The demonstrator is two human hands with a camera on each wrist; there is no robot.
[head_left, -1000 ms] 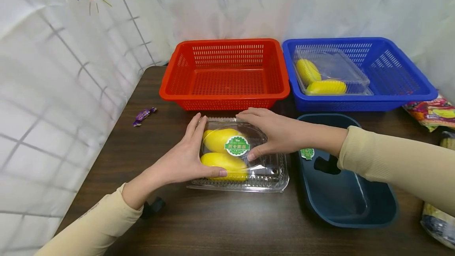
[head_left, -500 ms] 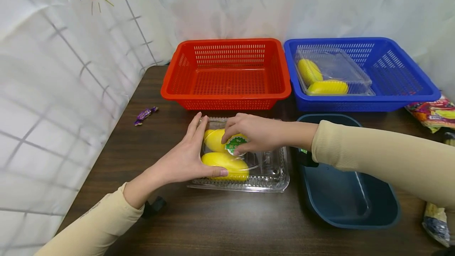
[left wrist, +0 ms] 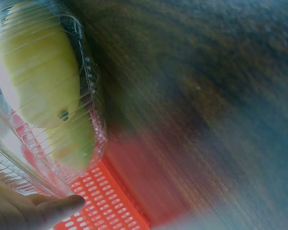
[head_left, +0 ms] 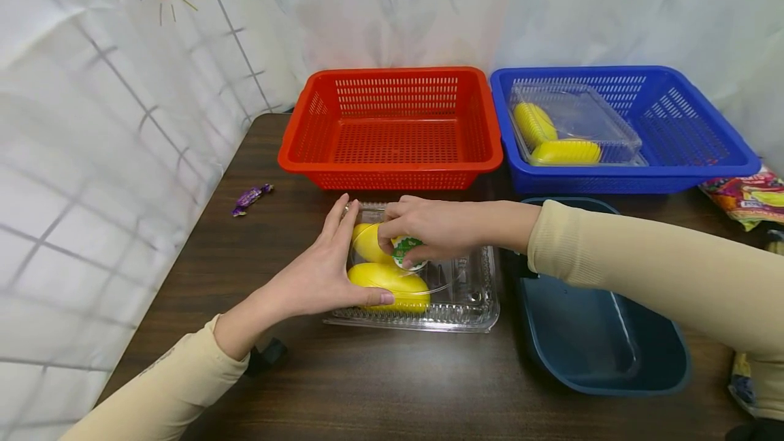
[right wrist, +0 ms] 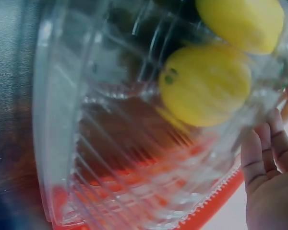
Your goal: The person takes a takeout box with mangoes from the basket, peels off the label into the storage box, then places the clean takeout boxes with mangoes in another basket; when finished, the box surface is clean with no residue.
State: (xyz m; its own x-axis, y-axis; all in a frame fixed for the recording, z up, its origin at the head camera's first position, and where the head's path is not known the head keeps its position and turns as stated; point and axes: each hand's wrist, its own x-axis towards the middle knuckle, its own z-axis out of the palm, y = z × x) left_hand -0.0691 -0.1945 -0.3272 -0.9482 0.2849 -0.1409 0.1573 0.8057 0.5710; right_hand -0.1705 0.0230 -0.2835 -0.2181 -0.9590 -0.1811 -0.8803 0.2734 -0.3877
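Two yellow mango-like fruits (head_left: 388, 284) lie in a closed clear plastic clamshell box (head_left: 462, 312) on the table, filling its left side. A round green-and-white sticker (head_left: 409, 254) sits on the lid. My left hand (head_left: 321, 267) rests along the box's left side, fingers straight, thumb on the lid near the front fruit. My right hand (head_left: 429, 230) reaches over the lid with bent fingers and thumb at the sticker, partly covering it. The right wrist view shows the fingers (right wrist: 273, 148) against the clear lid, with the fruits (right wrist: 206, 86) beside them.
Behind the box stands a red basket (head_left: 392, 177). A blue basket (head_left: 637, 179) beside it holds another clear box (head_left: 594, 121) with yellow fruits. A dark teal basin (head_left: 603, 339) lies under my right forearm. A purple-wrapped candy (head_left: 250, 199) and a colourful packet (head_left: 750, 196) lie at the sides.
My right hand has moved left from the box's right side onto the sticker, its fingers bending. My left hand and the box have stayed in place.
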